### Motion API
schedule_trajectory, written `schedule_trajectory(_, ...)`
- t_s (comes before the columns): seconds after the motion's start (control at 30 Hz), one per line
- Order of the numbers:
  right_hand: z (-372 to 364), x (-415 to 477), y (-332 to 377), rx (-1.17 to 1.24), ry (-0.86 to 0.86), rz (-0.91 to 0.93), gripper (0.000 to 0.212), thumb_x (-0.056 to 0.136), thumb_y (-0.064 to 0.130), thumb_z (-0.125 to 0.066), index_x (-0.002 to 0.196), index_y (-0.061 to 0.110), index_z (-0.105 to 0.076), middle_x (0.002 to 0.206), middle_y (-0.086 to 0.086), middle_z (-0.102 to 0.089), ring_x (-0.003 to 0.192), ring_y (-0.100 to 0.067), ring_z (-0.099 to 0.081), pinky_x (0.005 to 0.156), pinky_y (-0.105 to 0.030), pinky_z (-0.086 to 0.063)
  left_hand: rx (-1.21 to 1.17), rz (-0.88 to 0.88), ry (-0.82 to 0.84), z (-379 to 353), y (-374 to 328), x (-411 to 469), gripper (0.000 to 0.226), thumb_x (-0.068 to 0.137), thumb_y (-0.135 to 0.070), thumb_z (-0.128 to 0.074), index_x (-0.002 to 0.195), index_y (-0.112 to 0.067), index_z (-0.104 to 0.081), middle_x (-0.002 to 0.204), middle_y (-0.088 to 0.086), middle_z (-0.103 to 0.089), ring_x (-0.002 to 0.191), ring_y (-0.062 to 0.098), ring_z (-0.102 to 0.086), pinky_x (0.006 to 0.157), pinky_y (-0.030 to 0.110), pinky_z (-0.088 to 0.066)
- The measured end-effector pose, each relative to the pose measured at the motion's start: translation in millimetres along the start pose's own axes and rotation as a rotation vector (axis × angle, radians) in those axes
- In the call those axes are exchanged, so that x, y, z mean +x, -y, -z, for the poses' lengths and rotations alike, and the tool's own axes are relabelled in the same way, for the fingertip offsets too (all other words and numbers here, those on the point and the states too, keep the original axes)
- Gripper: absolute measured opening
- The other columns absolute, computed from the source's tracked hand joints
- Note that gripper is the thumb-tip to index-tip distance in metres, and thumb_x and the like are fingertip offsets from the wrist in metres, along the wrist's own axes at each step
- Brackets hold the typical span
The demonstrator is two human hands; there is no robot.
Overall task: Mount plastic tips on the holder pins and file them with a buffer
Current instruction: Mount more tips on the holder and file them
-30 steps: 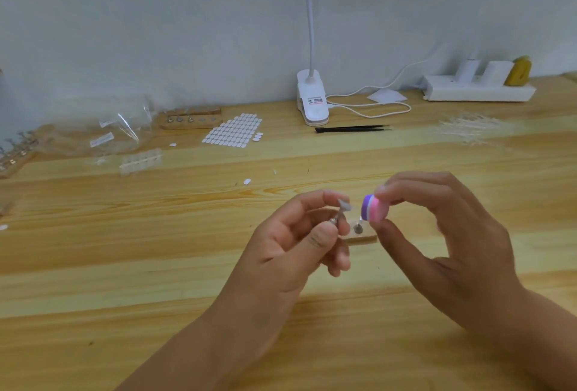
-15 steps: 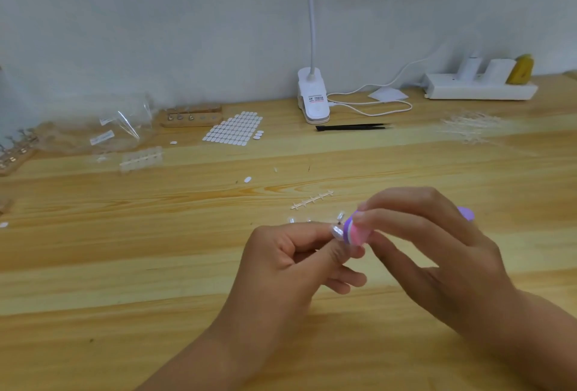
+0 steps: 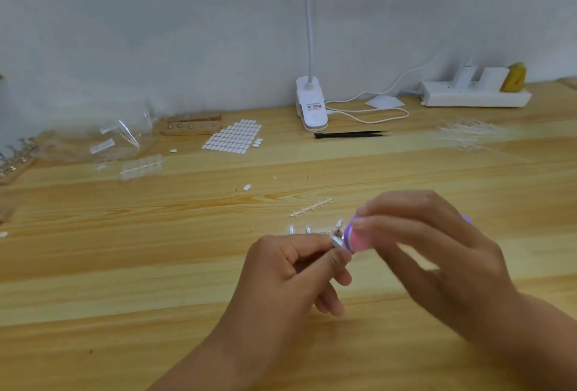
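Left hand (image 3: 290,275): thumb and forefinger pinched narrow on a clear plastic tip (image 3: 337,241), held just above the worktop (image 3: 156,265) at centre; the other fingers are curled beneath. Whatever carries the tip is hidden inside the pinch. Right hand (image 3: 437,256): fingers and thumb grip a pink and purple buffer (image 3: 359,238), whose pink end meets the tip. The contact zone is blurred, so the exact angle cannot be told. Just beyond the hands, two loose clear tips (image 3: 291,229) lie on the wood, with a short empty sprue (image 3: 310,207) a little further back. Along the rear wall stand a white clip lamp (image 3: 312,106), its cable looped beside it, and a white power strip (image 3: 474,97) to the right. Black tweezers (image 3: 349,134) lie in front of the lamp. Left of these: a sheet of white adhesive tabs (image 3: 234,139), a wooden holder block (image 3: 190,128) with pins, and clear plastic bags (image 3: 109,140). A pile of clear sprues (image 3: 465,134) lies at right rear.
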State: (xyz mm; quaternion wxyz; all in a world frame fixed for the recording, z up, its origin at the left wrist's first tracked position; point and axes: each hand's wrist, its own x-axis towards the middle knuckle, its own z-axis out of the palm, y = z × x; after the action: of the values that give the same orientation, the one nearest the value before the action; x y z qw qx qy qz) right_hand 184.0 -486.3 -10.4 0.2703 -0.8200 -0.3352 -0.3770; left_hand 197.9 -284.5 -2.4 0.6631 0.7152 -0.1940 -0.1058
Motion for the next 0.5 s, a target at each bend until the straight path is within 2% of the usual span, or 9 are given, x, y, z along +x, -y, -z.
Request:
schedule_trajectory(0.1,-3.6,-4.1,6.6,-0.011,0.052,0.096,0.033,0.084,-0.012,-0.069,0.114,0.003,-0.072,0.114,-0.008,-0.068,0.11,-0.022,-0.064,0.092,-0.03,-0.051,0.012,-0.004,0.02,-1.0,-3.2,-1.5,0.015,0.081,-0.029,-0.068,0.069,-0.024,-0.075,0.062,0.0,-0.069,0.046,0.013,-0.066,0.051,0.017,-0.048)
schedule_trajectory(0.23,4.5,1.6,-7.9,-0.082,0.013,0.007,0.026,0.085,-0.01,-0.069,0.107,0.004,-0.074,0.108,-0.006,-0.068,0.104,-0.018,-0.064,0.091,-0.03,-0.051,-0.022,0.038,0.004,-0.6,-3.9,-0.6,0.013,0.089,-0.014,-0.072,0.079,-0.019,-0.078,0.065,0.005,-0.069,0.046,0.016,-0.066,0.051,0.019,-0.049)
schedule_trajectory(0.37,-4.6,-3.6,7.3,0.014,0.015,0.074,0.025,0.091,-0.006,-0.067,0.111,0.007,-0.074,0.115,-0.004,-0.065,0.108,-0.019,-0.064,0.093,-0.028,-0.049,-0.022,0.006,0.035,-1.3,-5.7,-1.4,0.019,0.085,-0.017,-0.067,0.069,-0.023,-0.076,0.065,0.004,-0.069,0.05,0.017,-0.068,0.053,0.019,-0.05)
schedule_trajectory(0.5,2.7,1.2,-6.6,-0.042,-0.004,-0.019,0.027,0.087,-0.006,-0.069,0.11,0.009,-0.071,0.108,-0.005,-0.067,0.104,-0.017,-0.064,0.09,-0.029,-0.051,-0.086,-0.002,0.043,0.1,-5.1,-0.5,0.012,0.087,-0.023,-0.069,0.084,-0.015,-0.078,0.068,0.004,-0.071,0.055,0.02,-0.071,0.056,0.022,-0.053)
